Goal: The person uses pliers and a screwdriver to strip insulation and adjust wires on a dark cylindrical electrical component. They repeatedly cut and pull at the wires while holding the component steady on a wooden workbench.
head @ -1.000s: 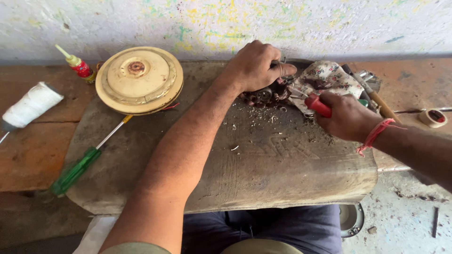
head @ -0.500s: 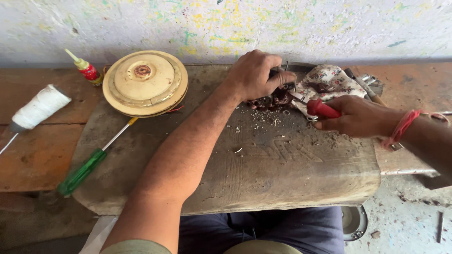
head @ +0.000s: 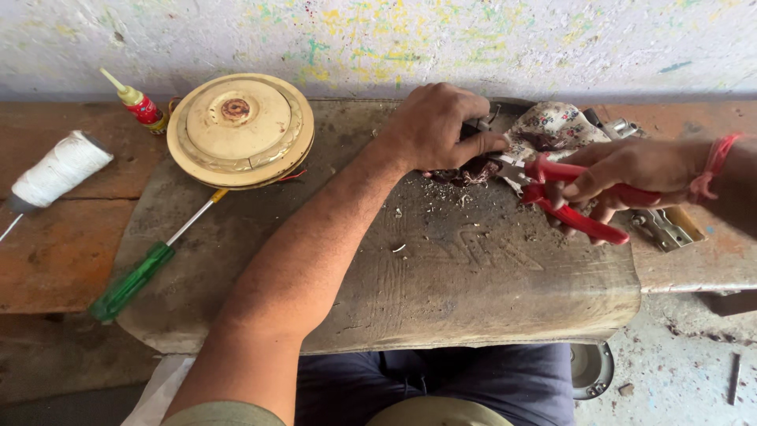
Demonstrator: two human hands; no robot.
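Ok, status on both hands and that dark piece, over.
Left hand pinning small dark part on grey mat. Right hand gripping red-handled pliers, tips at part. Floral cloth close behind.

A small glue bottle (head: 137,101) stands at the back left against the wall, just beside the round cream lid (head: 240,128): red label around its body, yellow tapered nozzle leaning left. No signs or screens anywhere.
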